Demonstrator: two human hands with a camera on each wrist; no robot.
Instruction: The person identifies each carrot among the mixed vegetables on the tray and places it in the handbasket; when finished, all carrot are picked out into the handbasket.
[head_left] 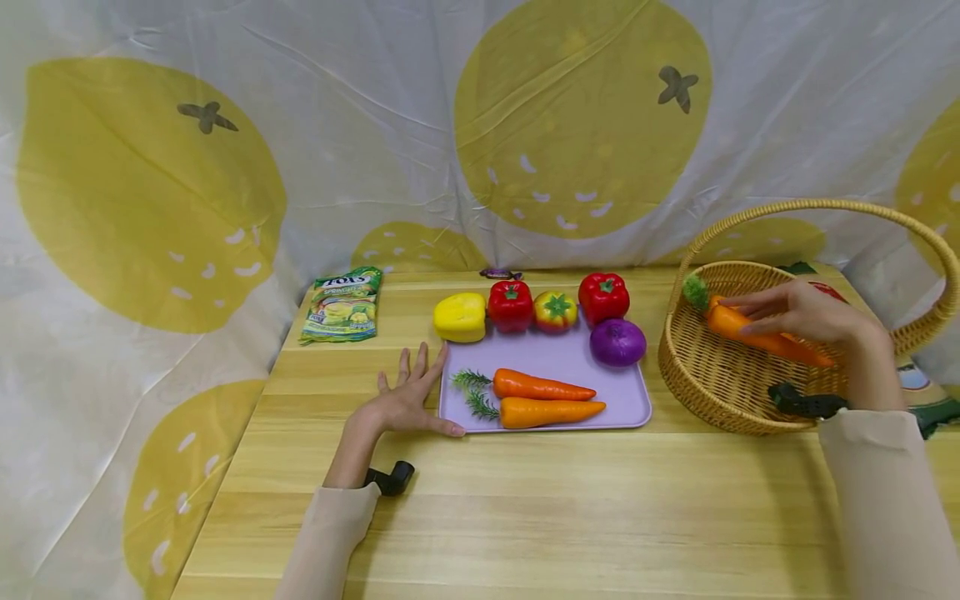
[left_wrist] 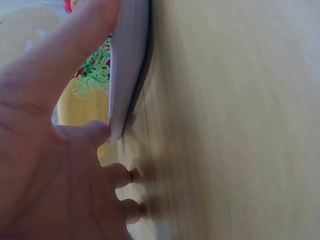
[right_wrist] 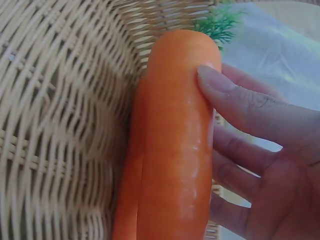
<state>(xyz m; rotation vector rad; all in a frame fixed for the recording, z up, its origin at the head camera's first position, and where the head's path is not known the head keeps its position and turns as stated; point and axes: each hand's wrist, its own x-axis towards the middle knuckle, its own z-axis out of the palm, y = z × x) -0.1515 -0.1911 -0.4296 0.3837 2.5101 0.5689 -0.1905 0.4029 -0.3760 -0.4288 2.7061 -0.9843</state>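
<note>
My right hand [head_left: 806, 312] pinches an orange carrot [head_left: 765, 335] with a green top, inside the wicker basket [head_left: 678, 379]. In the right wrist view the thumb presses the thick end of the carrot [right_wrist: 177, 130], and a second orange shape [right_wrist: 129, 200] shows along its left side. My left hand [head_left: 405, 400] is spread at the left edge of a lilac tray [head_left: 540, 354], thumb and fingertips at its rim. Two carrots [head_left: 551, 412] lie along the tray's front, leafy ends to the left. A purple onion [head_left: 618, 342] sits at its right.
Along the tray's back stand a yellow pepper [head_left: 460, 317], two red peppers [head_left: 511, 306] and a small red-yellow fruit or vegetable [head_left: 556, 312]. A green packet [head_left: 342, 305] lies at the back left. The basket's tall handle [head_left: 825, 205] arches over it. Packets partly show behind the basket.
</note>
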